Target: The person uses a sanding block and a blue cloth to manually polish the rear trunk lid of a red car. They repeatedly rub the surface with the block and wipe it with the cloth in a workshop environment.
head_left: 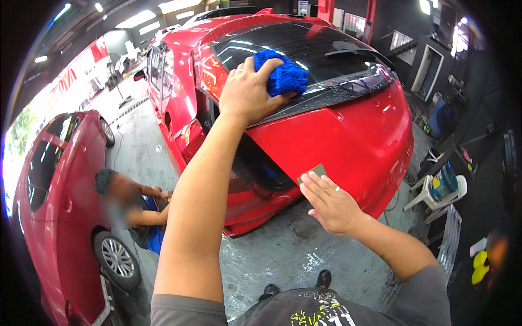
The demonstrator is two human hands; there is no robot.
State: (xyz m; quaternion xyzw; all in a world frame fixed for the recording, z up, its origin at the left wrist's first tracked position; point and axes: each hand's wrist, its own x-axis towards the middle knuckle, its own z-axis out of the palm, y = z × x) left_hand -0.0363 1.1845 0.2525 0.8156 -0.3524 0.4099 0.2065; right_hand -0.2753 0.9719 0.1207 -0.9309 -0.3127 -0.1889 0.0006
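A fluffy blue microfiber cloth (285,79) is gripped in my left hand (247,95), fingers curled over it, at the lower left of the rear window (304,46). My right hand (329,204) has its fingers straight and close together over a small olive-grey square of sandpaper (315,170). It keeps the sandpaper against the lower part of the red tailgate (331,136); most of the piece is hidden under the fingers. Beneath the window, the black trim (331,92) has water drops on it. The left tail-light area (190,136) stands beside a dark opening under the tailgate.
To the left, another person (136,206) crouches beside a second red car (65,190). A white plastic chair (459,187) at the right bears a blue bucket (443,182). Wet grey floor (272,261) lies around my feet. A rear wiper (353,52) rests on the window.
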